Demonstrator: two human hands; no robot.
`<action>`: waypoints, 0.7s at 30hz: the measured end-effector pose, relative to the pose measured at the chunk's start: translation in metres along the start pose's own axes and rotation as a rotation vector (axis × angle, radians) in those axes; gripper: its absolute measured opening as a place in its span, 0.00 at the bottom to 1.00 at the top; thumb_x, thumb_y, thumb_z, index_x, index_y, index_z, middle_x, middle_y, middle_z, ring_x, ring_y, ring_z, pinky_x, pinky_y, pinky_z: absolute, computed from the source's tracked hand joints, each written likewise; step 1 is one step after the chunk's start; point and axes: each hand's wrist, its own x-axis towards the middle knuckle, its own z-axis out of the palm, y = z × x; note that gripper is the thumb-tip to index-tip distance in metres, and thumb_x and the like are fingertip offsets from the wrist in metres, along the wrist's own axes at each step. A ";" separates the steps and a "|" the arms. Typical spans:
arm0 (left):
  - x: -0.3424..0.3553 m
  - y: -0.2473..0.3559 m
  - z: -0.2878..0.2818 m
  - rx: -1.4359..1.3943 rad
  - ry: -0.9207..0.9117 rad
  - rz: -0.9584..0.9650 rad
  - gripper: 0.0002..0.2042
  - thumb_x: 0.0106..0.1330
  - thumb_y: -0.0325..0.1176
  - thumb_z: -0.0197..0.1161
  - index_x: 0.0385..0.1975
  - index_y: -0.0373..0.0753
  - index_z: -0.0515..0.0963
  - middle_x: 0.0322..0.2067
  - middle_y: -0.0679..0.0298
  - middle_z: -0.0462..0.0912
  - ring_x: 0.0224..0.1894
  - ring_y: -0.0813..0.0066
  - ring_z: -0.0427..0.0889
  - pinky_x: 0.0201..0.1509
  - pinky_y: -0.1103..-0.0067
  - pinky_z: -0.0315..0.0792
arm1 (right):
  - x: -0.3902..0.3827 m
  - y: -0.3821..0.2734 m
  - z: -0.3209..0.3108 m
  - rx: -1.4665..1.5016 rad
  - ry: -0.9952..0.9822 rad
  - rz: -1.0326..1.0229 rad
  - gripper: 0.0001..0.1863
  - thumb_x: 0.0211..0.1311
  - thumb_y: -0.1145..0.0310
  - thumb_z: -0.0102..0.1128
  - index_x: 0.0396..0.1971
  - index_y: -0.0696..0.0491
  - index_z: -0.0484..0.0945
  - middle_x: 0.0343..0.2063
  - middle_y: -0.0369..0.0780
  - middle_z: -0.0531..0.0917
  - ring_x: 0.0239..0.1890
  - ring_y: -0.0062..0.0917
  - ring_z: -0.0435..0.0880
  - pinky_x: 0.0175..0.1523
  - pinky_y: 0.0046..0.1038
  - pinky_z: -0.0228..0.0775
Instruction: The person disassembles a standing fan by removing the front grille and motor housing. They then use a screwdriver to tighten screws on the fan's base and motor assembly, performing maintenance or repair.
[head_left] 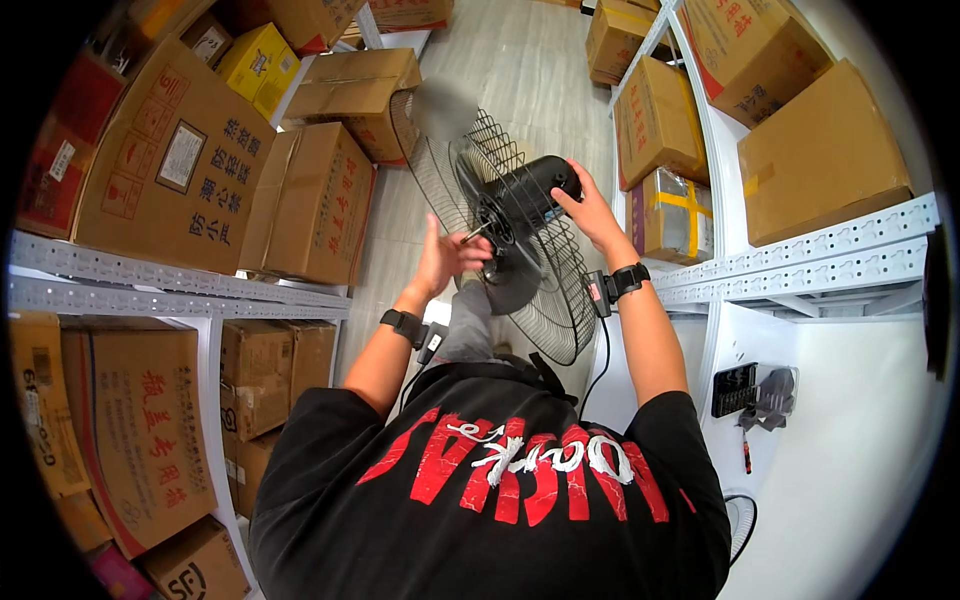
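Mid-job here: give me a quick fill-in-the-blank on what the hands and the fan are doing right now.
1. The right hand grips the black ____ housing at the back of the fan.
2. The left hand touches the metal shaft in front of the round black wire ____.
3. Both wrists wear black ____.
4. The metal shelves hold brown cardboard ____.

Missing words: motor; grille; bands; boxes

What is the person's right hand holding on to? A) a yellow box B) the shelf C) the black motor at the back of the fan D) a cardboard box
C: the right hand grips the black motor housing behind the wire fan guard.
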 end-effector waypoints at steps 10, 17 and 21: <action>-0.006 0.020 0.009 0.090 -0.050 0.139 0.42 0.66 0.71 0.24 0.67 0.43 0.61 0.54 0.58 0.76 0.59 0.67 0.72 0.63 0.66 0.63 | 0.000 0.002 -0.001 0.042 0.000 -0.009 0.39 0.61 0.62 0.66 0.68 0.54 0.56 0.60 0.44 0.71 0.61 0.29 0.71 0.64 0.29 0.62; -0.008 0.008 0.004 0.111 0.190 0.232 0.42 0.67 0.71 0.26 0.69 0.44 0.58 0.57 0.59 0.75 0.59 0.67 0.70 0.61 0.65 0.64 | -0.001 0.001 0.002 0.032 0.023 -0.014 0.39 0.61 0.62 0.66 0.68 0.55 0.57 0.60 0.43 0.71 0.61 0.29 0.70 0.63 0.29 0.62; -0.009 0.024 0.013 0.082 -0.014 0.279 0.39 0.69 0.69 0.28 0.69 0.45 0.57 0.64 0.62 0.67 0.63 0.66 0.66 0.65 0.63 0.59 | -0.001 0.002 0.001 0.055 0.007 -0.029 0.39 0.62 0.62 0.66 0.68 0.55 0.56 0.60 0.43 0.70 0.61 0.29 0.70 0.64 0.29 0.62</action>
